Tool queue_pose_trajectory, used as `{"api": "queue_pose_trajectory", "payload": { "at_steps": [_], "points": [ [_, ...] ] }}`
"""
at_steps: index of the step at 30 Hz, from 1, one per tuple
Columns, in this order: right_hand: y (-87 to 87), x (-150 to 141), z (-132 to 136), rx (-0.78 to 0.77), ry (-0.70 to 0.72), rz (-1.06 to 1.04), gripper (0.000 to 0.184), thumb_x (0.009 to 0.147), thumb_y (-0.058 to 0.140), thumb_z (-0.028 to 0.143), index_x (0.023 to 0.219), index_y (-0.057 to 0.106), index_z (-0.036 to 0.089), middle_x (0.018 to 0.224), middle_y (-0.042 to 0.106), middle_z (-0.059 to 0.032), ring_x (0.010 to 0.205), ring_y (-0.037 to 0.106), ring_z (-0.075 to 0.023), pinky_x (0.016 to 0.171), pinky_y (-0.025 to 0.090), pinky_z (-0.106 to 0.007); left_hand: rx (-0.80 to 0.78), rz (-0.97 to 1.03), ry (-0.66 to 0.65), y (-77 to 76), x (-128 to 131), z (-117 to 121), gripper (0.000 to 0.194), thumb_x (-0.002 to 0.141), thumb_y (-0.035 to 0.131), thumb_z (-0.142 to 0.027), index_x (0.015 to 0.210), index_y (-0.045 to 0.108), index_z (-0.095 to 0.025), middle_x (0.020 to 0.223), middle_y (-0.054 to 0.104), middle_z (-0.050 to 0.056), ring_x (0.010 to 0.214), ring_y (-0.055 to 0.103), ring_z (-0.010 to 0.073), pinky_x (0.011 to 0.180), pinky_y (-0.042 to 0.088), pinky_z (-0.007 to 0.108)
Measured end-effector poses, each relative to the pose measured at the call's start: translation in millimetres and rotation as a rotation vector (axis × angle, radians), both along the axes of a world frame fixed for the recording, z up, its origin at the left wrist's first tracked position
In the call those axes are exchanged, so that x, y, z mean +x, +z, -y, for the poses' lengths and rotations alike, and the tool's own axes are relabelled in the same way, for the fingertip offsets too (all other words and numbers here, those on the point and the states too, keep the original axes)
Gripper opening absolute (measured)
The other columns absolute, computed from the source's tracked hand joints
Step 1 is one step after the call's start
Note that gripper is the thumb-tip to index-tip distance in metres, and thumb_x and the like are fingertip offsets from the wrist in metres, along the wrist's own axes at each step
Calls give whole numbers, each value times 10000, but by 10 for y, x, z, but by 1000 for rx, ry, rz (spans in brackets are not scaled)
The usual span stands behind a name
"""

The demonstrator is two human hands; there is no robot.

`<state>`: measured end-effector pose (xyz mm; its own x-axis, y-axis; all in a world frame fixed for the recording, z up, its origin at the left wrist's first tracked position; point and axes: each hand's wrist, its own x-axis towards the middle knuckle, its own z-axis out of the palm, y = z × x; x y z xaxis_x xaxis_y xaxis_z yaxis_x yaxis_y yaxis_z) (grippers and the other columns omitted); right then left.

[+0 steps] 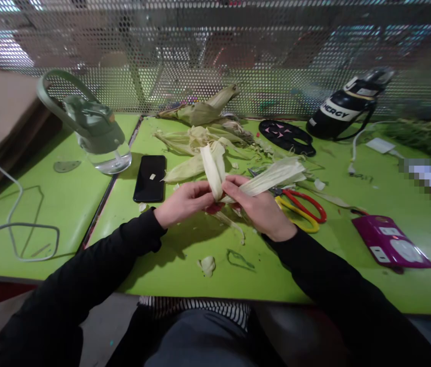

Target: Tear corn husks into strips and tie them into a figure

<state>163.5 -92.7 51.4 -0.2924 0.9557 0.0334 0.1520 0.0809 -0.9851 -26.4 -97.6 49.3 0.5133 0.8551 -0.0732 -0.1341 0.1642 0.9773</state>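
Both hands meet over the green table, holding pale corn husk. My left hand point(189, 201) is closed on the lower end of an upright husk strip point(214, 165). Thumb and fingers of my right hand point(256, 206) pinch the same bundle, where a second husk strip point(276, 176) sticks out to the right. Something reddish shows under the fingers, too hidden to name. Just behind the hands lies a pile of loose corn husks point(190, 140). Scissors point(301, 208) with red and yellow handles rest beside my right hand, blades partly covered by husk.
A black phone point(150, 178) and a green-lidded water bottle point(103, 135) are at left. Behind, a black palette point(287, 137) and black bottle point(340, 109) stand near the perforated metal screen point(185, 76). A purple power strip point(391, 240) lies right. Husk scraps point(207, 266) dot the front.
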Motion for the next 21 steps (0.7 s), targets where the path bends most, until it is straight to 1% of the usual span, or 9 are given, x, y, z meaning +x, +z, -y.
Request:
{"api": "queue_pose_trajectory", "payload": {
  "at_steps": [1,3,5,9,12,14,16,19,21],
  "points": [
    [-2,-7,4,-5,9,-22,340,833,701,536,952,690,218,635,513,53,506,397,-73,439,315,-222,-11,12,-18,-11,1,4,293,796,766,-361,919,688,-107,834,727,60,736,676,113,758,569,264],
    [17,-20,9,-10,32,-86,334,802,750,500,964,679,216,677,529,51,504,397,-61,426,320,-213,-46,37,-29,-26,2,12,320,783,782,-377,930,692,-107,844,735,75,755,688,126,775,574,280],
    [59,-29,16,-5,41,-152,384,748,813,450,1017,658,224,768,572,41,530,446,-61,436,370,-208,-84,54,-29,-31,-4,17,325,775,790,-379,930,704,-107,851,741,83,738,686,128,775,580,297],
    [136,-38,23,36,-14,-226,496,664,882,400,1044,612,231,876,601,31,648,566,-89,548,513,-227,-152,54,-47,-17,-16,21,256,756,807,-317,878,725,-107,804,740,70,689,678,120,746,584,296],
    [139,-36,1,61,-106,-247,528,632,893,444,1012,586,244,899,619,19,724,618,-122,609,563,-248,-189,70,-25,-19,-1,28,212,746,812,-272,874,738,-120,795,742,54,697,679,116,765,581,295],
    [122,-28,-23,73,-182,-252,492,640,879,471,956,577,246,896,627,14,708,622,-123,591,565,-249,-209,115,38,-35,20,32,212,743,812,-267,890,742,-132,824,750,51,709,682,116,790,576,302],
    [106,-15,-41,82,-233,-227,414,679,851,469,887,582,233,841,624,16,645,600,-107,536,539,-235,-214,153,101,-58,36,31,215,743,810,-262,901,739,-135,834,755,53,729,690,122,809,572,308],
    [108,3,-43,89,-249,-165,316,730,820,428,802,605,208,698,589,27,565,545,-88,447,455,-200,-203,174,147,-85,41,21,220,733,817,-265,889,736,-132,792,752,51,743,697,130,807,569,306],
    [130,11,-39,83,-244,-158,293,740,815,414,788,615,205,684,582,24,561,527,-84,427,425,-190,-180,168,159,-98,36,13,240,713,833,-280,876,740,-129,780,750,50,736,692,130,801,566,306]
  ]
}}
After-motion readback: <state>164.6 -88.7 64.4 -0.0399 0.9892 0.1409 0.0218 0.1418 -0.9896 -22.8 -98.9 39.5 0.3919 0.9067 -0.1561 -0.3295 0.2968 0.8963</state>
